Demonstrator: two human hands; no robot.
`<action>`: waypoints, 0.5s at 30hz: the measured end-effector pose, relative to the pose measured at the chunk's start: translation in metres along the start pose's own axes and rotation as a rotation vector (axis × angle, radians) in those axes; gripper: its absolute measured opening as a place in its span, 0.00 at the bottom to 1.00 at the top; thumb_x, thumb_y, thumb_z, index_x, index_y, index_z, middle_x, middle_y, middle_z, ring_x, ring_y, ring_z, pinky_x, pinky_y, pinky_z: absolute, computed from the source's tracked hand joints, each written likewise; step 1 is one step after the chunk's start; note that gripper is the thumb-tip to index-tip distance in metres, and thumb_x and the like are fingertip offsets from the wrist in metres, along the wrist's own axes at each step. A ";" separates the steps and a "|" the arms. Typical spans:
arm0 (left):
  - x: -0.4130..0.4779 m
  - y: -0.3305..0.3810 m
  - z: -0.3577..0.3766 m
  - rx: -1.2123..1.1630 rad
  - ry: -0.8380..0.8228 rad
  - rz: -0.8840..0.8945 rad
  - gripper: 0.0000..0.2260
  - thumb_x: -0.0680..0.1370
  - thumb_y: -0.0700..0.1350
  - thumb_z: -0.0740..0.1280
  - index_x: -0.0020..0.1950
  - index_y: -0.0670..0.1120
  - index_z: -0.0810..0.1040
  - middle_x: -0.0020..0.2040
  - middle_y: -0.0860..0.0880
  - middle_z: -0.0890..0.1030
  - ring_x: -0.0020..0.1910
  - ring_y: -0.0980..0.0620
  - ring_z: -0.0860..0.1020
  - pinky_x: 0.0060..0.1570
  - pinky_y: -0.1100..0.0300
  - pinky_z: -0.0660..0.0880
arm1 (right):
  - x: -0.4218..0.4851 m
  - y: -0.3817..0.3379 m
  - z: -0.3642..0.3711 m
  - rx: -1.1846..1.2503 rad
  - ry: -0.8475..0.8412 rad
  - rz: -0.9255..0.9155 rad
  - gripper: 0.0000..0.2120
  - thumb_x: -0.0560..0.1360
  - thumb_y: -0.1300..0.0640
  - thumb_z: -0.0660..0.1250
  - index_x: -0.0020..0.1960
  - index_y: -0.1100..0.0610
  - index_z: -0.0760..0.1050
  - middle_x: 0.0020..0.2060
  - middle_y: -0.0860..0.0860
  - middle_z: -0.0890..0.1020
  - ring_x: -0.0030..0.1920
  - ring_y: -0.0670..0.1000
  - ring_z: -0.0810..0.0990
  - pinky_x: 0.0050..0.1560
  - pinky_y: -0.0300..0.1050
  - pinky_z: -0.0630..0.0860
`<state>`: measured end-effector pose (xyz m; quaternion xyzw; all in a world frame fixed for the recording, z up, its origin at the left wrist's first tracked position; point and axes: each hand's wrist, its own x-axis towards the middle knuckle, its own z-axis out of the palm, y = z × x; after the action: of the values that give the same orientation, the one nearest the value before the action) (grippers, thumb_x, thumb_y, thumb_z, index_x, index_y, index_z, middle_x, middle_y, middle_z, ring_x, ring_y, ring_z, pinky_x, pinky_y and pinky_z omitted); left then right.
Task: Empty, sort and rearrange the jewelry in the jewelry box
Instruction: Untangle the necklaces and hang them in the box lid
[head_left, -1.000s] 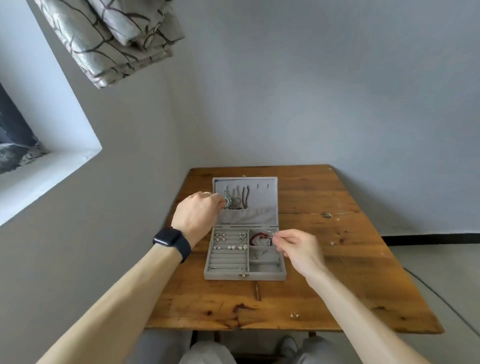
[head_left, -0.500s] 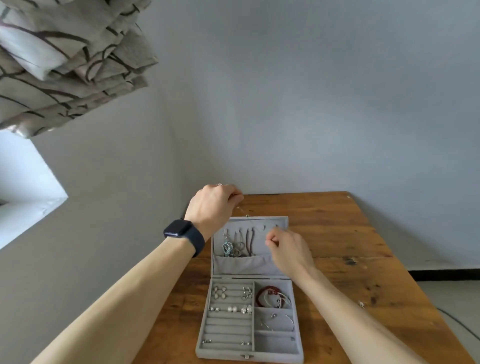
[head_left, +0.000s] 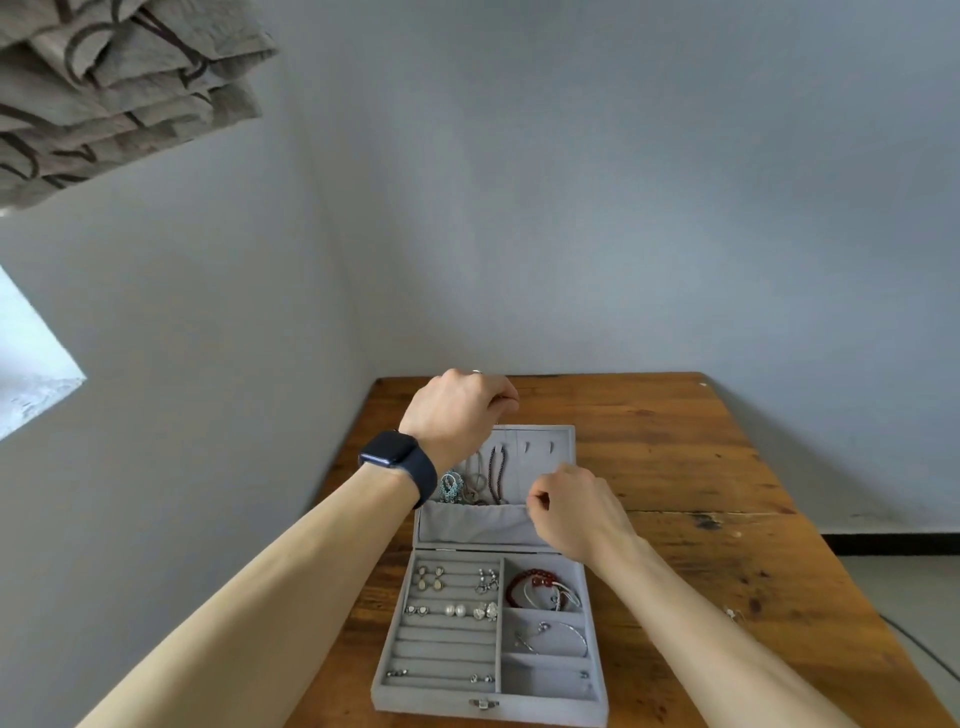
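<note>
**Grey velvet box lies open before us**

Grey jewelry box (head_left: 488, 699) sits on the wooden tabletop (head_left: 701, 467), lid up. Our left hand (head_left: 457, 415) pinches a thin chain at the lid's top edge; our right hand (head_left: 576, 512), fingers curled narrow, hovers beside the hanging necklaces (head_left: 480, 475).

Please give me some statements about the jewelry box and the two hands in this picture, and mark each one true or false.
1. The jewelry box is open on the wooden table. True.
2. The red bead bracelet lies in the ring-roll section on the left. False: it lies in the top right compartment.
3. The left hand, with a dark smartwatch on its wrist, is above the lid's top edge. True.
4. The right hand rests flat on the table. False: it is raised in front of the lid pocket, fingers pinched.
</note>
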<state>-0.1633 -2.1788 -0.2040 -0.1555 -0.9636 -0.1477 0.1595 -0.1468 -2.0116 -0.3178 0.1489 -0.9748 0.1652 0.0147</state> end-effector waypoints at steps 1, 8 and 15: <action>0.001 0.000 0.001 0.000 -0.003 0.009 0.08 0.82 0.49 0.65 0.55 0.52 0.84 0.51 0.50 0.85 0.48 0.46 0.81 0.48 0.53 0.78 | -0.001 0.002 0.000 0.019 -0.015 0.007 0.13 0.80 0.52 0.58 0.44 0.55 0.79 0.44 0.51 0.78 0.40 0.54 0.80 0.42 0.49 0.79; 0.000 0.000 0.002 -0.005 0.003 0.038 0.09 0.82 0.49 0.65 0.56 0.51 0.83 0.51 0.50 0.85 0.47 0.48 0.82 0.47 0.53 0.80 | -0.007 0.008 0.000 0.053 -0.066 -0.056 0.08 0.76 0.49 0.62 0.47 0.48 0.79 0.48 0.47 0.76 0.42 0.51 0.80 0.42 0.46 0.77; -0.006 -0.001 0.006 0.006 -0.130 0.053 0.08 0.81 0.50 0.66 0.55 0.51 0.83 0.50 0.52 0.84 0.48 0.50 0.81 0.47 0.53 0.79 | -0.014 0.012 -0.006 0.374 0.150 0.042 0.09 0.74 0.48 0.70 0.53 0.44 0.76 0.45 0.39 0.79 0.46 0.40 0.78 0.44 0.35 0.73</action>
<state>-0.1598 -2.1792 -0.2118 -0.1898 -0.9679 -0.1302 0.1010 -0.1375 -1.9950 -0.3175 0.1161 -0.9263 0.3541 0.0560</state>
